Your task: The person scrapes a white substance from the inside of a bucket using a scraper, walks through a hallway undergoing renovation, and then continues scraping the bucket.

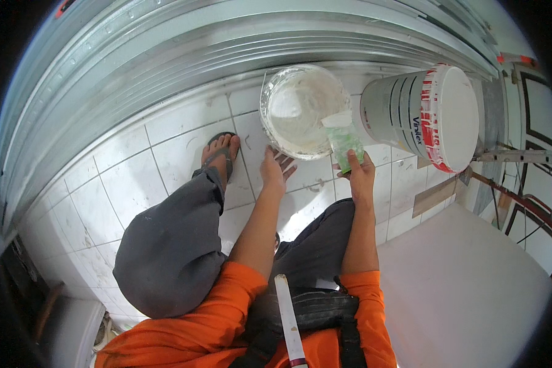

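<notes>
In front of me is an open bucket (264, 106) with a paste-smeared rim, holding white paste (299, 99). My right hand (361, 172) grips a green translucent spreader (344, 141) at its near end, thumb on top. White paste coats the far end of the spreader (336, 120), which overlaps the bucket's right rim in view. Close to the bucket's near left edge is my left hand (275, 169), fingers apart and holding nothing. Whether its fingertips touch the bucket wall, I cannot tell.
A lidded Vinilex paint pail (395, 108) stands right of the bucket. Ribbed metal panels (202, 50) run behind both. My sandalled foot (221, 154) rests on white floor tiles (119, 193). A large pale board (460, 285) lies at right, near a ladder-like metal frame (517, 156).
</notes>
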Tool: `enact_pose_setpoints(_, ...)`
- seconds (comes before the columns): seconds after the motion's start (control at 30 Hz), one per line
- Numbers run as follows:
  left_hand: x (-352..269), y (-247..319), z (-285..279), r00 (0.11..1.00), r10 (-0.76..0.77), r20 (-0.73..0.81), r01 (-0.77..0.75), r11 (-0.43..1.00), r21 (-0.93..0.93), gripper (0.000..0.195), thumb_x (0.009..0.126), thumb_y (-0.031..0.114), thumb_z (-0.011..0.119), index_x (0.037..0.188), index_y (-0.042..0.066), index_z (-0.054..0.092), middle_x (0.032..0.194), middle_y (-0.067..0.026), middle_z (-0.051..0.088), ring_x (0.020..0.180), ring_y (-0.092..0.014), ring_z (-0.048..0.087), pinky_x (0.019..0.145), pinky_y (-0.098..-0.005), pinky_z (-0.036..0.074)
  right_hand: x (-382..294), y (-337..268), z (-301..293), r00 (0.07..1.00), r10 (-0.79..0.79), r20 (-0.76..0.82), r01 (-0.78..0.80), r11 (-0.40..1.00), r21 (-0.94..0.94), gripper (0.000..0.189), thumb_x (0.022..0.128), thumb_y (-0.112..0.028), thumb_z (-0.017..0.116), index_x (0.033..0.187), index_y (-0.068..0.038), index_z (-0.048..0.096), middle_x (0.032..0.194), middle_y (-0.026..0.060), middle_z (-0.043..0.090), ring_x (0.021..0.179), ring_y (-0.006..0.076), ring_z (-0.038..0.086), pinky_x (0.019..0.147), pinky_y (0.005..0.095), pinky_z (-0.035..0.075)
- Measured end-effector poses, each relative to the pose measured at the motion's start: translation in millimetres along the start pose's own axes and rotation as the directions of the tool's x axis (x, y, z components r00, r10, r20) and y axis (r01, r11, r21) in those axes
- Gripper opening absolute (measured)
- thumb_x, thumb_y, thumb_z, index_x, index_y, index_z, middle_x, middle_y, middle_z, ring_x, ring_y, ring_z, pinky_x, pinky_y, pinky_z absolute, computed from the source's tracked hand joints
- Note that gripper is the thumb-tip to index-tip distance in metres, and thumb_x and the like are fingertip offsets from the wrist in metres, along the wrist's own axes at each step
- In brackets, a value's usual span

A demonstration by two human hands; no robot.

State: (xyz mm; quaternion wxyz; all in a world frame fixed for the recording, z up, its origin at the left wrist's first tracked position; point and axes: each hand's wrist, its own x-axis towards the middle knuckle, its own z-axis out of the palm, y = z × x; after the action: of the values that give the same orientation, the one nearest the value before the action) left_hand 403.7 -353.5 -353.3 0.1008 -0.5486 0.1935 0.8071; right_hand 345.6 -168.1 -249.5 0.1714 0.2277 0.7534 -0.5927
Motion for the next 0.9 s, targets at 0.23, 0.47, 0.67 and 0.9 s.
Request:
enact_pose_setpoints(0.23, 5.0, -28.2, -36.6, 0.99, -0.108, -0.092, 0.134, 0.926, 0.353, 0.039, 0.098, 0.034, 0.056, 0.127, 0.007, 0.06, 0.114, -0.0122, 0.071, 0.097, -0.022, 0.067, 0.077, -0.0361, 0.055, 0.3, -0.4, 0.5, 1.0, 0.015, 0.014, -0.015, 1.0, -0.011, 0.034, 0.099, -0.021, 0.061, 0.121, 0.005, 0.058, 0.1, 0.0146, 0.07, 0.076, 0.0208, 0.073, 0.059, 0.0296, 0.055)
enact_pose_setpoints(0.47, -0.7, -25.3, -30.3, 0.997, -0.082, 0.015, 0.071, 0.927, 0.368, 0.044, 0.1, 0.031, 0.05, 0.137, 0.007, 0.053, 0.124, -0.0136, 0.068, 0.109, -0.024, 0.064, 0.091, -0.0394, 0.051, -2.8, -3.7, -6.3, 0.977, 0.175, 0.125, -0.184, 0.981, 0.066, 0.032, 0.097, -0.02, 0.065, 0.121, 0.002, 0.062, 0.099, 0.0096, 0.07, 0.082, 0.0174, 0.07, 0.067, 0.0277, 0.054)
enact_pose_setpoints(0.67, 1.5, -26.4, -28.8, 0.995, -0.096, 0.002, 0.088, 0.924, 0.372, 0.042, 0.1, 0.033, 0.052, 0.133, 0.006, 0.055, 0.122, -0.014, 0.069, 0.109, -0.025, 0.065, 0.091, -0.0399, 0.051, 0.2, 10.1, -11.8, 0.954, 0.276, 0.12, -0.273, 0.961, -0.042, 0.041, 0.095, -0.023, 0.068, 0.124, 0.004, 0.06, 0.104, 0.0127, 0.069, 0.088, 0.02, 0.069, 0.076, 0.032, 0.056)
enact_pose_setpoints(0.9, 1.5, -34.0, -32.8, 0.996, -0.08, -0.029, 0.085, 0.919, 0.386, 0.04, 0.099, 0.032, 0.053, 0.129, 0.005, 0.058, 0.111, -0.0115, 0.07, 0.094, -0.021, 0.066, 0.076, -0.0356, 0.053, 4.2, 20.4, -19.2, 0.965, 0.225, 0.135, -0.234, 0.971, 0.055, 0.046, 0.093, -0.022, 0.07, 0.128, 0.006, 0.057, 0.111, 0.0132, 0.068, 0.097, 0.0213, 0.068, 0.082, 0.0346, 0.056)
